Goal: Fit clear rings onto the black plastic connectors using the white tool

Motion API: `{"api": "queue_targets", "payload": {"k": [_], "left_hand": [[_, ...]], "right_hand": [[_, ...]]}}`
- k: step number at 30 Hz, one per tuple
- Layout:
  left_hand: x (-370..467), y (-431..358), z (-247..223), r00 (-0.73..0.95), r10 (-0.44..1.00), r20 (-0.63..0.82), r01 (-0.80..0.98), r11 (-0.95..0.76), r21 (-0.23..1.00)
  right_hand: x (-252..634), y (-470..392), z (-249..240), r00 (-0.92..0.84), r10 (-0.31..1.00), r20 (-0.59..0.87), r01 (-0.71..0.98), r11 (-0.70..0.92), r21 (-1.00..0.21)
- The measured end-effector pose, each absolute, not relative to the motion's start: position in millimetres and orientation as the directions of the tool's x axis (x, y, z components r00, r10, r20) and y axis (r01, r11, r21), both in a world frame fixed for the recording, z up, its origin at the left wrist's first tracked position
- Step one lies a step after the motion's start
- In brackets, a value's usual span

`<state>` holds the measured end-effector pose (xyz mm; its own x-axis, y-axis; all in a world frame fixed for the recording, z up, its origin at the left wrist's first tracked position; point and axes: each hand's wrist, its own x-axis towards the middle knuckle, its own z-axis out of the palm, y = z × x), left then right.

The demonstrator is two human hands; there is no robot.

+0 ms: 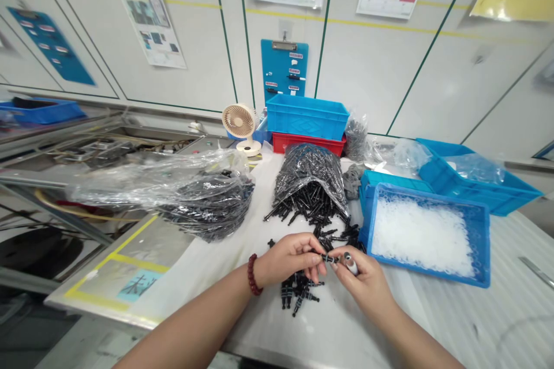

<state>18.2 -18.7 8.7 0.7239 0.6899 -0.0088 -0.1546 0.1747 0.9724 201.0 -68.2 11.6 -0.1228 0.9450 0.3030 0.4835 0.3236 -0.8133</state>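
My left hand (298, 256), with a dark red bead bracelet on its wrist, pinches a small black rod-shaped part (329, 258) bearing pale bands. At the part's other end are the fingertips of my right hand (361, 274). Tucked in that hand is a silver and white pen-like tool (350, 263). Beneath my hands lies a loose pile of black parts with pale bands (298, 291). Similar black parts (309, 202) spill from a clear plastic bag (309, 161) just beyond. To the right, a blue bin (483, 248) holds many small translucent white rings (422, 236).
Another clear bag (212, 202) of black parts rests on the left of the table. Behind stand a small fan (239, 124) and a blue crate (307, 118) stacked on a red one (285, 142). More blue bins (515, 187) sit back right. A metal strip (536, 271) lies far right.
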Motion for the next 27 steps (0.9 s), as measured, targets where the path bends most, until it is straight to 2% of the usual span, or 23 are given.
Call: {"api": "queue_targets", "payload": {"k": [16,27], "left_hand": [[17.6,-17.8,7.7,0.765,0.645,0.003,-0.155,0.179,0.972],[15.1,-15.1,10.3,0.698,0.715,0.039,-0.189,0.131,0.973]], "right_hand": [[200.3,-69.0,12.5,-0.130,0.956,0.263,0.449,0.293,-0.844],[199.5,-70.1,19.5,-0.094,0.976,0.197,0.412,0.218,-0.885]]}}
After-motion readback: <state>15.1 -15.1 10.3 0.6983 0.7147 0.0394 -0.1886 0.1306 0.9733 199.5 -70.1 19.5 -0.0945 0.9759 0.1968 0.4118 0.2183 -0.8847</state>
